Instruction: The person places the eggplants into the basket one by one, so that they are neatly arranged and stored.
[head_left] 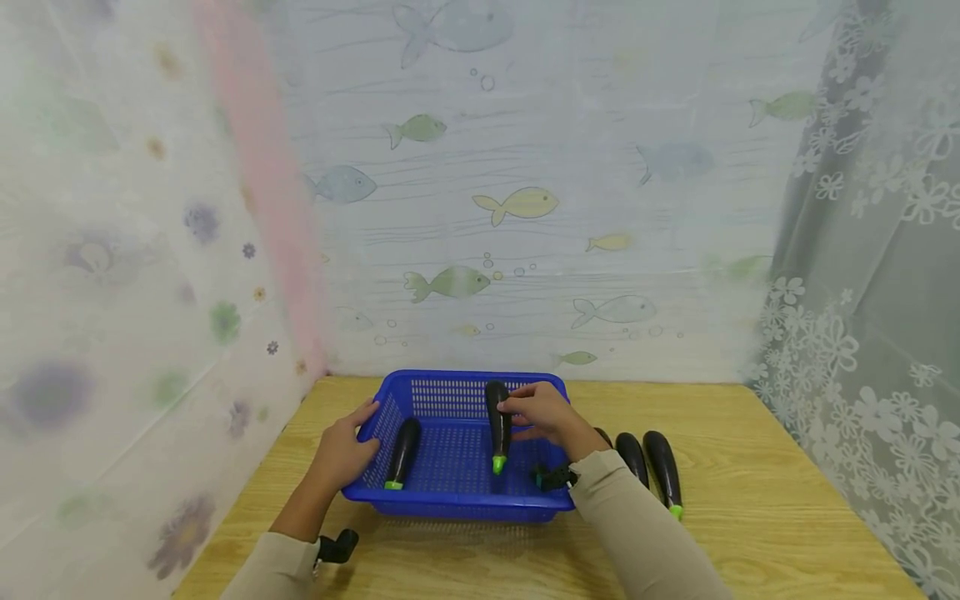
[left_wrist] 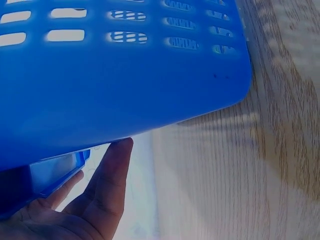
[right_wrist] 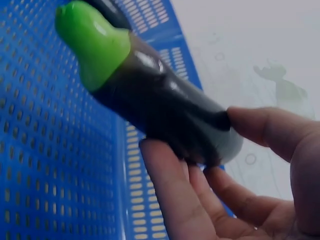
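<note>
A blue plastic basket [head_left: 465, 502] with slotted walls stands on the table. My left hand [head_left: 341, 450] holds its left rim; in the left wrist view the fingers [left_wrist: 112, 175] touch the blue edge. Over the right half of the basket, my right hand [head_left: 542, 410] pinches a dark eggplant [head_left: 498, 421] near its rounded end, green cap pointing down. The right wrist view shows thumb and fingers on opposite sides of the held eggplant [right_wrist: 165, 100]. Another eggplant [head_left: 405, 450] lies inside the basket at the left.
Right of the basket, several eggplants lie on the wooden table [head_left: 765, 500], one eggplant [head_left: 663, 467] outermost and others partly hidden by my right forearm. A fish-patterned curtain [head_left: 525, 250] hangs behind the table, with flowered sheets at both sides.
</note>
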